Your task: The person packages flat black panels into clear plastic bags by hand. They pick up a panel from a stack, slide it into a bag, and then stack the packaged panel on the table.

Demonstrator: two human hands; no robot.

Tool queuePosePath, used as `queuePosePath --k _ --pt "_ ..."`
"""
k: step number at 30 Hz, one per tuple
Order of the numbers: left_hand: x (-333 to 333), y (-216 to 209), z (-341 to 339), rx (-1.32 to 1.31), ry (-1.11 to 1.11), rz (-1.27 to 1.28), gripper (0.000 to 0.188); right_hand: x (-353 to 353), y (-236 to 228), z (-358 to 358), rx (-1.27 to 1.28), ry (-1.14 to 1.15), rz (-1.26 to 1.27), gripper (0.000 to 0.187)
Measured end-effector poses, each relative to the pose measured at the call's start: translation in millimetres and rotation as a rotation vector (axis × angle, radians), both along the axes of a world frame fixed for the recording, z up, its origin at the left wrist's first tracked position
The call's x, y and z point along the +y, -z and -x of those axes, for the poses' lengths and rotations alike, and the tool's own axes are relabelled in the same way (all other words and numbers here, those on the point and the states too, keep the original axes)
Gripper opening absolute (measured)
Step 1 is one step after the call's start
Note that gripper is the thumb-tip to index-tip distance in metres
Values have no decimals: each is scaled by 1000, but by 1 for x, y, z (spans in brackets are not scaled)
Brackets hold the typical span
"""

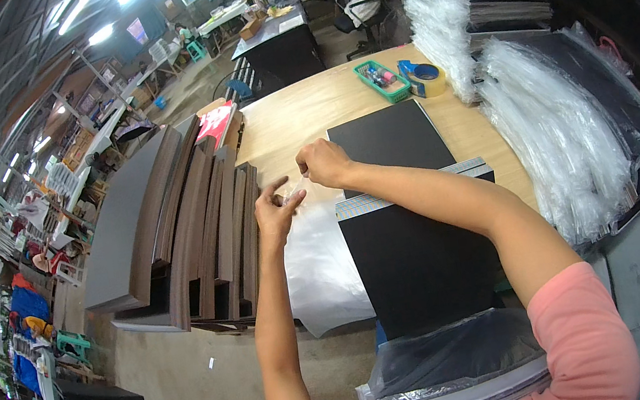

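A translucent plastic sheet (pixel 322 269) lies left of the black boards and drapes over the table's near edge. My right hand (pixel 323 163) is closed at the sheet's far end, pinching clear plastic. Just left of it, my left hand (pixel 276 210) has thumb and forefinger spread apart beside the plastic. Below my right forearm lies a black board (pixel 426 255), with another black board (pixel 393 139) beyond it. A metal ruler (pixel 362 206) crosses between them, partly hidden by my right forearm.
Stacks of grey-brown boards (pixel 205 224) stand on the left. A green basket (pixel 383 80) of small items and tape rolls (pixel 426 79) sit at the table's far side. Clear plastic bags (pixel 556 134) pile up on the right. Plastic-wrapped sheets (pixel 453 357) lie near me.
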State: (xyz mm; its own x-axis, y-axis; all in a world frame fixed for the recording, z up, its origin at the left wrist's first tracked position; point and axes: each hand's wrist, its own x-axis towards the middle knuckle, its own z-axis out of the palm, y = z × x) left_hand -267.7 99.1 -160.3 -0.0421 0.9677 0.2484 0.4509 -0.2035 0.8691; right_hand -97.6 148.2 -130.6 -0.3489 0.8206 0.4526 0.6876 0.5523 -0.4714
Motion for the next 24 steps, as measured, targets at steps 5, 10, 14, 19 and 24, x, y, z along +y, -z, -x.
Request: queuePosePath --k 5,10,14,19,24 --pt "-5 10 -6 -772 463 438 46 8 7 -2 -59 -159 -117 13" --pt "-63 -33 39 -138 1115 648 50 -15 -12 22 -162 -881 886 22" --pt "-159 -55 97 -291 1284 375 46 -134 -72 11 -314 -1785 1400 29" --pt "-206 -42 104 -262 1217 351 42 -180 -95 -78 563 -1817 730 25" --pt "-221 -21 55 -607 1068 333 39 -222 -21 -155 418 -1209 1651 47"
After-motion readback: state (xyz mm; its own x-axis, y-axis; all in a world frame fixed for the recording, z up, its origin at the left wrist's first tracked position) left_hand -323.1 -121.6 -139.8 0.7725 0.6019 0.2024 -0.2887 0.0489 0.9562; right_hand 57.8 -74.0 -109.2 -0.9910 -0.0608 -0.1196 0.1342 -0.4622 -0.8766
